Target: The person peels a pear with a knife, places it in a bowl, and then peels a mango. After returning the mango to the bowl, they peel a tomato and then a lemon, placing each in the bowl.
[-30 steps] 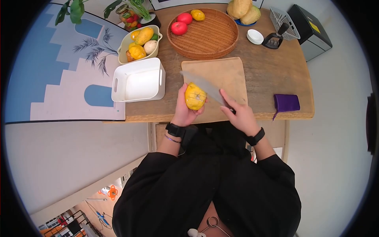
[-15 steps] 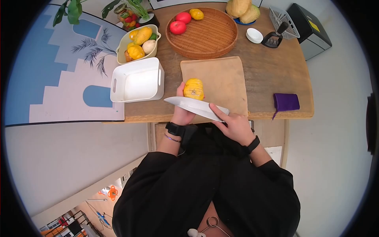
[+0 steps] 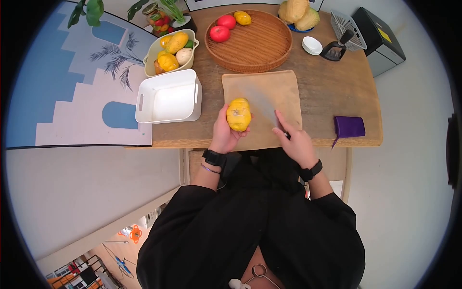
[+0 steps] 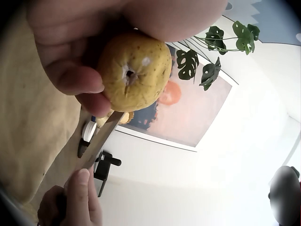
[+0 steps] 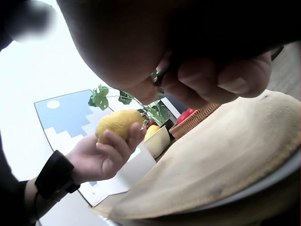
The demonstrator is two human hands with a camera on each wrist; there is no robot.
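My left hand (image 3: 224, 133) holds a yellow fruit (image 3: 238, 114) up over the front of the brown cutting mat (image 3: 284, 89). In the left wrist view the yellow fruit (image 4: 141, 66) shows a puckered end with a small dark hole, with fingers wrapped around its side. To its right, my right hand (image 3: 299, 147) grips a large knife (image 3: 262, 103) by the dark handle, one finger stretched toward the blade. The blade is blurred and slants up and left over the mat, beside the fruit. Most of the handle is hidden inside the hand.
A white bin (image 3: 192, 115) stands left of the mat, with a cream bowl (image 3: 147, 67) of fruit behind it. A round wicker basket (image 3: 255, 43) sits at the back. A purple pouch (image 3: 350, 126) lies right; a white dish (image 3: 312, 45) is at back right.
The knife was in front of the fruit with its pale flat side showing half a second ago. It has swung back up to the fruit's right. The left hand still holds the fruit.
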